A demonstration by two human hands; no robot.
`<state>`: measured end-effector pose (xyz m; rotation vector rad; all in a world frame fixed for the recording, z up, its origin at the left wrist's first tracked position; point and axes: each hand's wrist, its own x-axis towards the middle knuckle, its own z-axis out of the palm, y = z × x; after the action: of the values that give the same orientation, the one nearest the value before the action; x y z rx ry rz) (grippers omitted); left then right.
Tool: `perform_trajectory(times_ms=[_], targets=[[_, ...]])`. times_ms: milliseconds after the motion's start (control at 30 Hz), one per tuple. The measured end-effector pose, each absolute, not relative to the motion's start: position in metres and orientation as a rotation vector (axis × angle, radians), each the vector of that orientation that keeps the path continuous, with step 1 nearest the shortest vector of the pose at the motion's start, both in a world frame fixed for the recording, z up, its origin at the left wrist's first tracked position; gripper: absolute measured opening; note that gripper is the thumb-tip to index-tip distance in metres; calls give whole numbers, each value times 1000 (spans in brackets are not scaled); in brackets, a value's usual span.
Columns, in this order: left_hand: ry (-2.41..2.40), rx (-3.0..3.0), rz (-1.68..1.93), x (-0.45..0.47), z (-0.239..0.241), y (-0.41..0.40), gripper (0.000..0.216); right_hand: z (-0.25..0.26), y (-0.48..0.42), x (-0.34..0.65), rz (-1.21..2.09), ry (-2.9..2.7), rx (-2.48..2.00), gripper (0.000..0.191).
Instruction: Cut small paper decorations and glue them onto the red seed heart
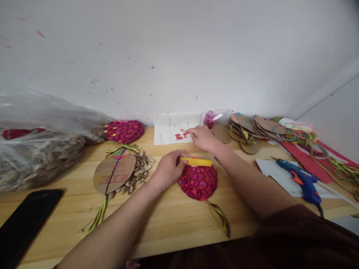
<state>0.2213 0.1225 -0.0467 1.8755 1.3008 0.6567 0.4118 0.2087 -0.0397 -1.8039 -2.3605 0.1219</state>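
Observation:
My left hand pinches one end of a folded yellow paper strip. The strip lies across the upper part of a round disc covered with magenta-painted shells, from which a green and dark thread tassel hangs. Further back, my right hand reaches down to a white sheet with writing. Its fingertips are at small red star cutouts lying there; whether they grip one cannot be made out.
At left are a stack of magenta discs, a cardboard disc, loose peanut shells, a plastic bag of shells and a black phone. At right lie a blue glue gun, cardboard discs and red paper.

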Motion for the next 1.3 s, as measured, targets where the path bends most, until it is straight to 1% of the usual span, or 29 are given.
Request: perform_trajectory(times_ms=[333,467,767,1000,1200,1300], targets=[[1287,1893,646,221,-46,122,8,-40,217,408,121,-2296,-1888,44],[1278,1872,631,222,-45,122,8,-38,217,409,123,-2278,-1943,40],[1261,1892,656,222,-45,122,8,-19,202,386,189,-2441,-1775,46],[1270,1907,649,222,-46,122,9,-24,217,372,175,-2531,-1730,51],[1256,1912,662,221,-46,123,8,-16,219,390,113,-2444,-1773,41],[1258,1911,663,222,-46,123,9,-17,216,404,107,-2434,-1822,39]])
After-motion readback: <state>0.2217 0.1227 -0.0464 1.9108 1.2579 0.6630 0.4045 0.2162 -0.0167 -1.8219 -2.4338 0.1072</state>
